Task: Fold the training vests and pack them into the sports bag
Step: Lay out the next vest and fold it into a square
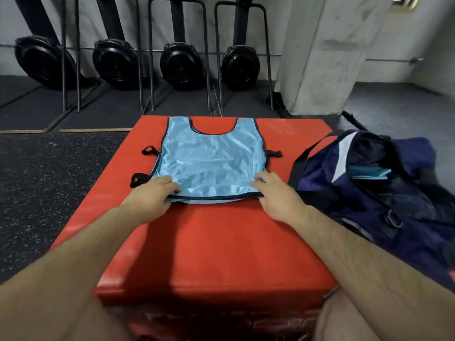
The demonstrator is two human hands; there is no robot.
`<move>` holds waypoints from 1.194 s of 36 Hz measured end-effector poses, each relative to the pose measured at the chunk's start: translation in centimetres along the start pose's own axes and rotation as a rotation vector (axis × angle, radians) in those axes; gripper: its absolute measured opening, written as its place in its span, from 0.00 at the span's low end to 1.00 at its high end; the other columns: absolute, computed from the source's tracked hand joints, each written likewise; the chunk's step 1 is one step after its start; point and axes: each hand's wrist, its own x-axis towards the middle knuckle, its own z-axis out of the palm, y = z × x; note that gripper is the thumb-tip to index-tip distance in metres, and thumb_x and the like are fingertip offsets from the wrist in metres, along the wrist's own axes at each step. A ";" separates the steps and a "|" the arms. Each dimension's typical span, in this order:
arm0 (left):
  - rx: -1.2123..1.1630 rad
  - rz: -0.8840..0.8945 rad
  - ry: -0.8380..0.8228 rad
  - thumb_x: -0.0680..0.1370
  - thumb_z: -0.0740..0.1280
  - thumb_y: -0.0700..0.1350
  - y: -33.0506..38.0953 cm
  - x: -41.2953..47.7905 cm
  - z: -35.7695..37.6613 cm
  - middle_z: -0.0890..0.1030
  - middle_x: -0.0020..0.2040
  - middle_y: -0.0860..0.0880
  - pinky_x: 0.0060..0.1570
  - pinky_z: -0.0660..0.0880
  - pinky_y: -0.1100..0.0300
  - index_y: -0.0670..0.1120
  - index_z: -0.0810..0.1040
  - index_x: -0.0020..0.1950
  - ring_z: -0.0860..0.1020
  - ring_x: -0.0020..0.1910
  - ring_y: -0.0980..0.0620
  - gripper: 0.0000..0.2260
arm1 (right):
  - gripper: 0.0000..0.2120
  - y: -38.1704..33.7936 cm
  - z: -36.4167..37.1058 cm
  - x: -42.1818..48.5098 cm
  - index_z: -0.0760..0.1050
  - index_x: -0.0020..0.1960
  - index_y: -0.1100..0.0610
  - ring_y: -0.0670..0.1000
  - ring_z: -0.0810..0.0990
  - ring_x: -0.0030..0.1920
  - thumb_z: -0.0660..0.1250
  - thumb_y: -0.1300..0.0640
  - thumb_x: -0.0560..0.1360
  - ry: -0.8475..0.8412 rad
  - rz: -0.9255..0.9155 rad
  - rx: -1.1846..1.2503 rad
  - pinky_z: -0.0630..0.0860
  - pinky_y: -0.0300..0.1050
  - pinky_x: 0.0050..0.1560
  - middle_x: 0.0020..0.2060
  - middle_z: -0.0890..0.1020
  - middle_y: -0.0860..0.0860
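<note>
A light blue training vest [211,156] with dark trim and black side straps lies flat on a red padded block [214,242], neck hole away from me. My left hand [151,195] pinches the vest's near hem at its left corner. My right hand [275,193] pinches the same hem at the right corner. To the right, on the block's edge, a navy sports bag [384,193] lies open, and a folded light blue vest [369,173] shows inside its mouth.
Dark speckled rubber floor [49,168] lies left of the block. Several black fan-wheel machines on metal frames [179,62] stand along the back wall. A concrete pillar [327,52] rises at the back right. My knees are at the bottom edge.
</note>
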 end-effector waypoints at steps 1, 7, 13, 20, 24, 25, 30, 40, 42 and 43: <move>-0.015 0.009 -0.028 0.73 0.67 0.37 0.2 -1.0 -0.1 0.75 0.53 0.49 0.52 0.74 0.51 0.46 0.78 0.59 0.75 0.56 0.45 0.16 | 0.22 -0.4 0.0 -1.0 0.74 0.67 0.54 0.53 0.67 0.65 0.62 0.64 0.75 0.002 -0.007 -0.007 0.76 0.54 0.55 0.65 0.70 0.49; -0.002 0.009 -0.198 0.65 0.59 0.36 1.5 -5.5 -0.6 0.71 0.55 0.52 0.56 0.74 0.46 0.52 0.74 0.62 0.70 0.58 0.47 0.27 | 0.17 -2.4 1.3 -6.0 0.70 0.58 0.54 0.54 0.71 0.57 0.62 0.67 0.71 0.011 0.031 -0.025 0.76 0.52 0.46 0.55 0.69 0.51; 0.160 0.007 -0.129 0.68 0.62 0.31 2.3 -8.0 -0.4 0.69 0.57 0.48 0.53 0.74 0.46 0.48 0.72 0.65 0.66 0.55 0.47 0.27 | 0.15 -2.9 3.0 -9.2 0.73 0.55 0.58 0.58 0.73 0.55 0.64 0.70 0.71 0.072 0.033 -0.105 0.74 0.51 0.42 0.52 0.73 0.55; 0.171 -0.053 -0.127 0.70 0.64 0.34 3.3 -9.4 -1.0 0.69 0.50 0.50 0.48 0.74 0.47 0.49 0.67 0.51 0.71 0.51 0.46 0.14 | 0.17 -3.2 3.0 -11.1 0.75 0.60 0.60 0.61 0.76 0.55 0.64 0.67 0.72 0.139 0.062 -0.135 0.75 0.55 0.49 0.54 0.74 0.58; 0.137 0.003 -0.099 0.65 0.64 0.34 2.8 -10.0 -1.1 0.67 0.44 0.52 0.42 0.74 0.47 0.51 0.66 0.42 0.71 0.46 0.47 0.15 | 0.10 -3.0 2.4 -12.1 0.76 0.56 0.58 0.59 0.74 0.56 0.63 0.62 0.75 0.161 0.023 -0.004 0.75 0.53 0.52 0.53 0.74 0.55; 0.124 0.008 -0.094 0.64 0.64 0.34 2.7 -10.2 -1.2 0.68 0.43 0.53 0.41 0.74 0.47 0.52 0.66 0.40 0.71 0.45 0.48 0.15 | 0.10 -2.9 2.2 -12.3 0.76 0.56 0.57 0.57 0.74 0.57 0.63 0.60 0.76 0.173 0.011 0.032 0.75 0.53 0.53 0.52 0.75 0.54; 0.256 -0.126 -0.280 0.67 0.63 0.39 3.7 -11.0 -1.4 0.73 0.39 0.53 0.39 0.71 0.55 0.50 0.68 0.37 0.73 0.43 0.49 0.07 | 0.07 -2.9 1.1 -13.3 0.78 0.48 0.52 0.52 0.77 0.48 0.65 0.49 0.77 0.052 -0.042 0.104 0.74 0.48 0.47 0.42 0.76 0.46; 0.413 -0.165 -0.266 0.76 0.59 0.47 8.1 -9.4 -1.6 0.81 0.50 0.51 0.42 0.68 0.59 0.50 0.75 0.42 0.77 0.50 0.48 0.07 | 0.09 -2.2 0.7 -12.3 0.79 0.52 0.57 0.55 0.76 0.51 0.62 0.59 0.77 0.237 0.072 0.192 0.75 0.53 0.52 0.48 0.79 0.52; 0.324 -0.118 -0.209 0.77 0.59 0.49 9.5 -8.2 -1.0 0.78 0.47 0.51 0.41 0.66 0.59 0.50 0.72 0.40 0.73 0.45 0.49 0.07 | 0.13 -1.7 0.6 -11.8 0.77 0.58 0.59 0.58 0.74 0.58 0.60 0.63 0.76 0.166 0.151 0.115 0.74 0.53 0.55 0.54 0.77 0.55; 0.270 -0.095 -0.183 0.77 0.60 0.49 10.3 -7.5 -0.6 0.76 0.45 0.52 0.39 0.65 0.58 0.50 0.70 0.38 0.72 0.44 0.49 0.08 | 0.14 -1.6 0.5 -11.5 0.75 0.60 0.59 0.59 0.73 0.60 0.60 0.64 0.76 0.127 0.182 0.088 0.73 0.53 0.56 0.57 0.75 0.56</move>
